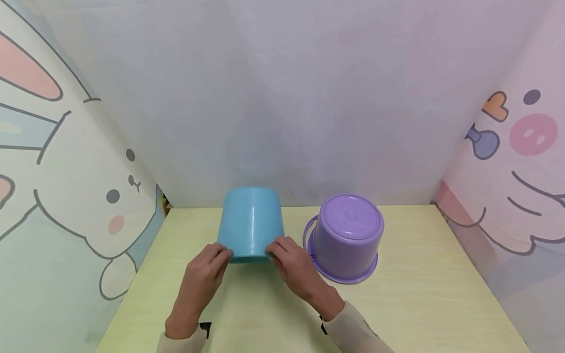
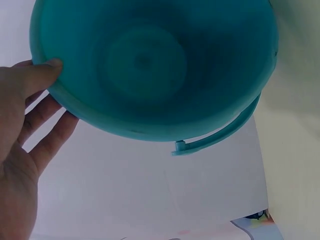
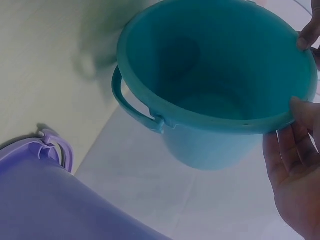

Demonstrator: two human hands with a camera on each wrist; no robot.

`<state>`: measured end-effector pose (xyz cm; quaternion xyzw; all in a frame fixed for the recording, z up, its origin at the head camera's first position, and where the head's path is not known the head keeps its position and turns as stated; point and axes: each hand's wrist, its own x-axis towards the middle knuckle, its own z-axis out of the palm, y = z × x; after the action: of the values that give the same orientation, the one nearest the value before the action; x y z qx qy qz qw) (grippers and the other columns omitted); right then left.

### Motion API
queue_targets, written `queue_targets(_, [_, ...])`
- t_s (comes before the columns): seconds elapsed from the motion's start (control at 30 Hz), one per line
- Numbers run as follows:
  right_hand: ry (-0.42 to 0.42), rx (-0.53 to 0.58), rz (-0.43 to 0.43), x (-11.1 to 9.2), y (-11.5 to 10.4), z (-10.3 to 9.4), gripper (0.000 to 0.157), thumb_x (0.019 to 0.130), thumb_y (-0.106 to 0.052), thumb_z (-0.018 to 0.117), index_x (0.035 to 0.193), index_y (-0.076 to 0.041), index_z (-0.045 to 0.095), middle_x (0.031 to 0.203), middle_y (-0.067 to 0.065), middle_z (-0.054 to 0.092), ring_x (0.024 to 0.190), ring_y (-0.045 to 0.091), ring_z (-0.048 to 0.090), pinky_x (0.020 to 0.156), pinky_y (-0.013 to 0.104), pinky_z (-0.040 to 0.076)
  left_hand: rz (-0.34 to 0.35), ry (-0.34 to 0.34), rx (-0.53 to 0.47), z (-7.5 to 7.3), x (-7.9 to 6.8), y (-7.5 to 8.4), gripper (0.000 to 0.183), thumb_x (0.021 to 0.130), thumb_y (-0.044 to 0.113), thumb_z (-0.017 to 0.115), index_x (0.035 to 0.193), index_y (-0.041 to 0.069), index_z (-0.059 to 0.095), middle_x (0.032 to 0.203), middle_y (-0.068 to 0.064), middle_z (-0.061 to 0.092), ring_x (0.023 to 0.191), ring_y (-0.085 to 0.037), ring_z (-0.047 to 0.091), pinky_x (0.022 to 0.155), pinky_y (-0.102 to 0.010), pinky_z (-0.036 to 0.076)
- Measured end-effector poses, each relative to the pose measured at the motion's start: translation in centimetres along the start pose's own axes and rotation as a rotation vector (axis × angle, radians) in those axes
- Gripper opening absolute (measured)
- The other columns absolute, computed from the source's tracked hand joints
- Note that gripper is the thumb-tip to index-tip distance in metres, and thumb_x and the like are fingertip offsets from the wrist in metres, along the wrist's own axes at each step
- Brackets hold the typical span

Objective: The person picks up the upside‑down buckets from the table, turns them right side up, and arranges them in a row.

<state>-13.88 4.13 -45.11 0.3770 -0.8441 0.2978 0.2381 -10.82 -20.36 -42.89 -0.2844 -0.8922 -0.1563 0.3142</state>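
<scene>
A blue bucket is tilted, its bottom toward the back wall and its mouth toward me. My left hand pinches the rim on the left, with the thumb inside the mouth and the fingers outside in the left wrist view. On the right side of the same rim, my right hand pinches it too. Both wrist views look into the bucket's bare inside. Its handle hangs along the rim, hidden in the head view.
Close on the right, a purple bucket stands upside down on the pale wooden table, its handle at its left side. A plain pale cloth wall rises behind, and walls with cartoon animals stand left and right.
</scene>
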Motion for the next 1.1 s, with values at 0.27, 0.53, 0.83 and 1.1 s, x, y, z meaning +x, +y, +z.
queue_targets(0.27, [0.008,0.025,0.007,0.3,-0.1,-0.4,0.019,0.086,-0.011,0.066,0.103,-0.017,0.058,0.1,-0.009,0.051,0.086,0.009,0.047,0.07,0.022,0.046,-0.003,0.011,-0.001,-0.1,0.5,-0.1,0.018,0.076,0.001,0.074,0.093,0.004,0.066,0.091,-0.006,0.056,0.079,-0.019,0.055,0.071,-0.037,0.054])
queue_targets(0.53, [0.008,0.04,0.023,0.6,-0.1,-0.7,0.022,0.086,-0.009,0.066,0.105,-0.017,0.058,0.101,-0.008,0.051,0.089,0.009,0.048,0.073,0.023,0.048,0.016,0.044,-0.009,0.0,0.8,-0.4,0.04,0.099,0.03,0.037,0.093,0.003,0.066,0.09,-0.006,0.056,0.079,-0.019,0.054,0.067,-0.035,0.055])
queue_targets(0.83, [0.025,0.058,0.051,0.8,0.0,-0.5,0.022,0.087,-0.01,0.065,0.106,-0.016,0.058,0.102,-0.007,0.049,0.093,0.008,0.048,0.078,0.023,0.049,-0.006,0.041,-0.016,0.0,1.3,-0.5,0.034,0.098,0.028,0.041,0.095,0.004,0.066,0.092,-0.006,0.056,0.082,-0.019,0.055,0.07,-0.035,0.055])
queue_targets(1.1, [0.077,0.053,0.156,0.0,0.1,0.2,0.027,0.086,-0.01,0.066,0.111,-0.016,0.058,0.102,-0.005,0.05,0.095,0.008,0.048,0.078,0.024,0.049,-0.022,0.033,-0.018,0.0,1.5,-0.5,0.037,0.098,0.03,0.039,0.095,0.004,0.065,0.093,-0.006,0.056,0.083,-0.019,0.055,0.07,-0.035,0.055])
